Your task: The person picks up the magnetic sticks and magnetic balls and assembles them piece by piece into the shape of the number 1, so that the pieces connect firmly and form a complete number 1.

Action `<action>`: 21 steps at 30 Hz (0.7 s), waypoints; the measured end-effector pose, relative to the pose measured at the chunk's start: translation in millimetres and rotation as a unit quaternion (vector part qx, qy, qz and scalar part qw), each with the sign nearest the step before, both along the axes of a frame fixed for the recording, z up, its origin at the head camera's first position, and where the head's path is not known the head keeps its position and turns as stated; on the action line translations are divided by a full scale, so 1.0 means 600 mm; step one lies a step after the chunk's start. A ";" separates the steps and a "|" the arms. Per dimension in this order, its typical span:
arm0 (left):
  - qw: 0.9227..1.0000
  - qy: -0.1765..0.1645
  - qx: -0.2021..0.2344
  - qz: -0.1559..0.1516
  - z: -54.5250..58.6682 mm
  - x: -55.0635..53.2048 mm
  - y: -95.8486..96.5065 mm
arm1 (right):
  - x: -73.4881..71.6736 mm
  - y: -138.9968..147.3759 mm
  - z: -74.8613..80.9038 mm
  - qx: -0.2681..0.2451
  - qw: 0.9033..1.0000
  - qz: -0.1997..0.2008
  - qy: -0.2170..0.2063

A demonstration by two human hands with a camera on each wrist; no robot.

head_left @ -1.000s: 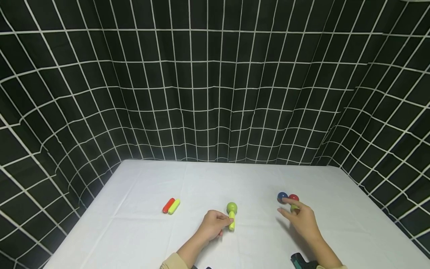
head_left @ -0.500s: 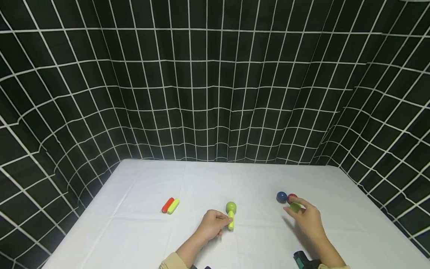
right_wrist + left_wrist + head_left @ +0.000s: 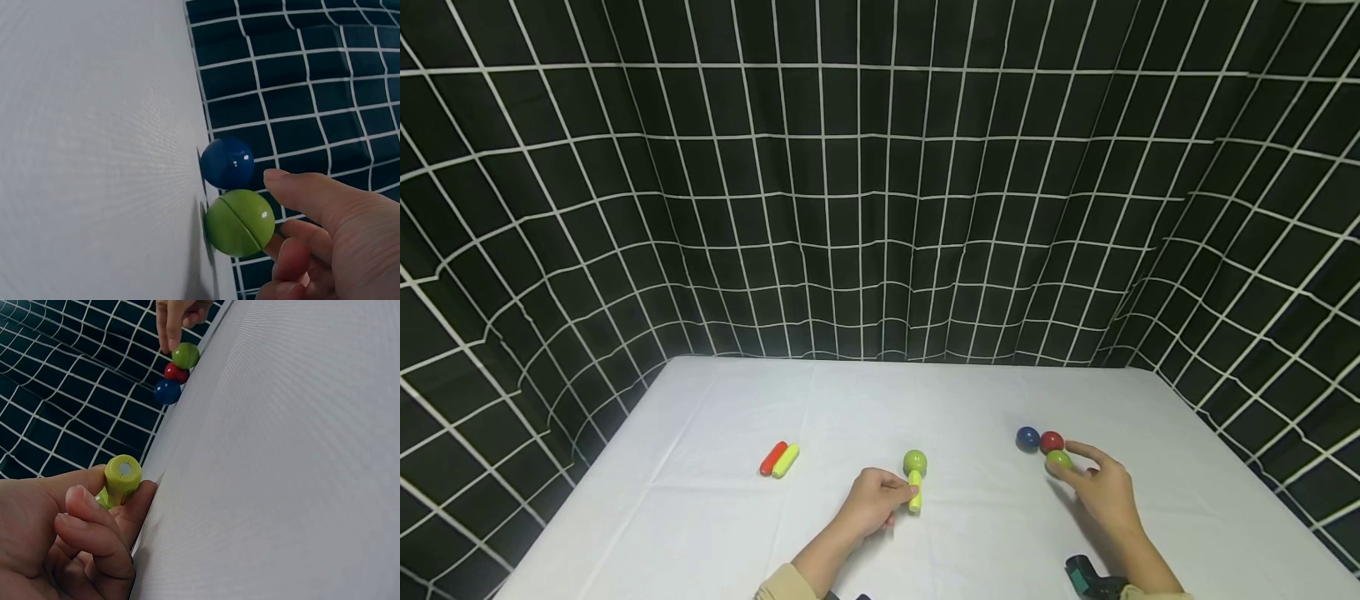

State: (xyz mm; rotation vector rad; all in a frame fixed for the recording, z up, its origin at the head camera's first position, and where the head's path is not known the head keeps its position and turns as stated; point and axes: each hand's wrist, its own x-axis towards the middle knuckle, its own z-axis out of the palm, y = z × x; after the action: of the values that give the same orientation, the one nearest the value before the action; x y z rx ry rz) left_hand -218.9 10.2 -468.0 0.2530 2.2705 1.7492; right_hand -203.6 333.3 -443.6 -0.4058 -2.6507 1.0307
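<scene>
In the head view my left hand (image 3: 874,502) pinches a yellow-green magnetic stick (image 3: 915,492) between thumb and fingers. A green ball (image 3: 915,462) sits against the stick's far end. The left wrist view shows the stick's near end (image 3: 124,470), with a round silver disc in it. My right hand (image 3: 1103,492) is at a second green ball (image 3: 1058,461), thumb and forefinger spread apart beside it. The right wrist view has the thumb held off this green ball (image 3: 240,223), other fingers partly behind it. A red ball (image 3: 1052,442) and a blue ball (image 3: 1027,439) lie beside it.
A red stick (image 3: 773,458) and a yellow-green stick (image 3: 786,460) lie side by side on the left of the white table (image 3: 715,533). A dark device (image 3: 1093,578) is at my right wrist. Black grid curtains (image 3: 880,183) stand behind the table and on both sides.
My right hand has drawn back to the right from over the blue and red balls, uncovering them, and is now by the green ball. My left hand keeps its pinch on the stick.
</scene>
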 end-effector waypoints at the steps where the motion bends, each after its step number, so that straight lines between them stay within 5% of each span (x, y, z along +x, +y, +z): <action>1: 1.000 0.000 0.000 0.000 0.000 0.000 0.000 | 0.000 0.001 -0.001 -0.001 1.000 0.000 -0.001; 21: 1.000 0.004 0.003 -0.003 0.001 0.001 -0.001 | -0.003 0.014 -0.023 -0.012 0.999 -0.002 -0.038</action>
State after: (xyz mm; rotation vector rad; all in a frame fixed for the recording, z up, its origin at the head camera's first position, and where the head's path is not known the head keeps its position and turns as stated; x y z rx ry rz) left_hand -218.3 9.6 -467.3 0.2689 2.2688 1.7559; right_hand -205.3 341.6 -457.4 -0.4641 -2.7048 1.0686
